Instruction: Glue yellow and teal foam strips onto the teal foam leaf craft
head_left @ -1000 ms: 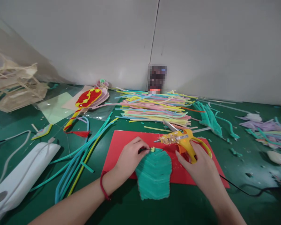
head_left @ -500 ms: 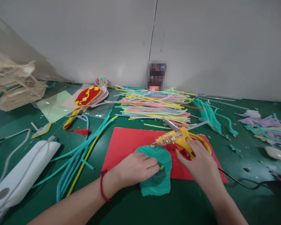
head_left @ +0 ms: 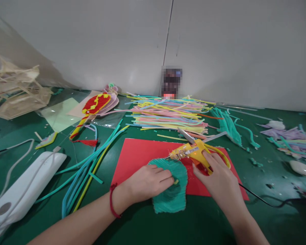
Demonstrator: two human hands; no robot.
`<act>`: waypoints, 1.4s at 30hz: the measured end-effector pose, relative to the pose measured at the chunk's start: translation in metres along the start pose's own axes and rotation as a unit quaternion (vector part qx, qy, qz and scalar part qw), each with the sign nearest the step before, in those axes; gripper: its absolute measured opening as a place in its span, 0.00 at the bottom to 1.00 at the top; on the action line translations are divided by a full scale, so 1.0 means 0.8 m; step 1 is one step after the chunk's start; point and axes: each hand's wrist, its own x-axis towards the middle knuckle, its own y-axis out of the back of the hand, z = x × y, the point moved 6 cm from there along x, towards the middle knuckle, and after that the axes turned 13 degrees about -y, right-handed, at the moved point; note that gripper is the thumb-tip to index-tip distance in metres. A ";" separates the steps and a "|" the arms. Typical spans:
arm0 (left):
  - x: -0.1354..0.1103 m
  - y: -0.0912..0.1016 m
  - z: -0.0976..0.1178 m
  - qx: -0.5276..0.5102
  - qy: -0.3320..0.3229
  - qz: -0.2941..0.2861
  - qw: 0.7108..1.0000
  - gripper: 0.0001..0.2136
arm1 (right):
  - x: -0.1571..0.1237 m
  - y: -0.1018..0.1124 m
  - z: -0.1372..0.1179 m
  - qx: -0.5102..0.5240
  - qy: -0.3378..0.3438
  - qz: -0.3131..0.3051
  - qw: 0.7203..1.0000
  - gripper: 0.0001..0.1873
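Observation:
My left hand (head_left: pixel 148 182) lies on a teal leaf-shaped piece (head_left: pixel 173 197) made of fuzzy strips, its fingers curled and pressing down on the piece's left half. The piece rests partly on a red sheet (head_left: pixel 137 154) and partly on the green table. My right hand (head_left: pixel 218 182) grips a yellow glue gun (head_left: pixel 193 152) by its handle, a finger at the trigger. The gun's nozzle points left and sits just above the top edge of the teal piece. A black cord (head_left: pixel 265 200) runs from the gun to the right.
A heap of coloured fuzzy strips (head_left: pixel 168 115) lies behind the red sheet, with scissors (head_left: pixel 187 136) at its front. Long teal and yellow strips (head_left: pixel 91 163) lie left, beside a white device (head_left: pixel 28 187). A red-and-yellow fan shape (head_left: pixel 94 106), a wooden frame model (head_left: pixel 12 92), scraps (head_left: pixel 288 139) right.
My left hand came back from pinching at the top tip of the teal piece and now presses flat on its left half. The glue gun shifted slightly left and down.

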 end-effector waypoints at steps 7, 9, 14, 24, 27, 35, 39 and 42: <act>0.000 0.002 0.000 0.002 0.001 0.002 1.000 0.09 | 0.000 0.003 -0.001 0.001 0.009 -0.014 1.000 0.20; 0.000 0.001 0.000 0.001 0.000 -0.001 1.000 0.09 | -0.001 0.006 -0.002 -0.002 0.008 -0.016 1.000 0.20; 0.000 0.001 0.000 0.004 -0.001 -0.004 1.000 0.10 | -0.004 0.009 0.000 -0.019 0.013 -0.002 1.000 0.21; 0.001 0.003 0.000 0.002 -0.002 -0.002 1.000 0.10 | -0.004 0.012 0.003 -0.026 0.006 -0.018 0.999 0.20; 0.000 0.002 0.000 0.005 -0.001 -0.007 1.000 0.10 | -0.003 0.013 0.004 -0.029 -0.002 -0.018 0.999 0.22; 0.000 0.002 0.001 0.012 -0.005 -0.003 1.000 0.10 | 0.000 0.012 0.009 -0.035 -0.033 -0.029 0.998 0.23; 0.000 0.001 0.001 0.012 -0.005 -0.007 1.000 0.11 | 0.000 0.011 0.012 -0.043 -0.032 -0.024 0.998 0.23; 0.001 0.003 0.001 0.011 -0.005 0.001 1.000 0.10 | 0.000 0.009 0.014 -0.046 -0.033 -0.025 0.998 0.23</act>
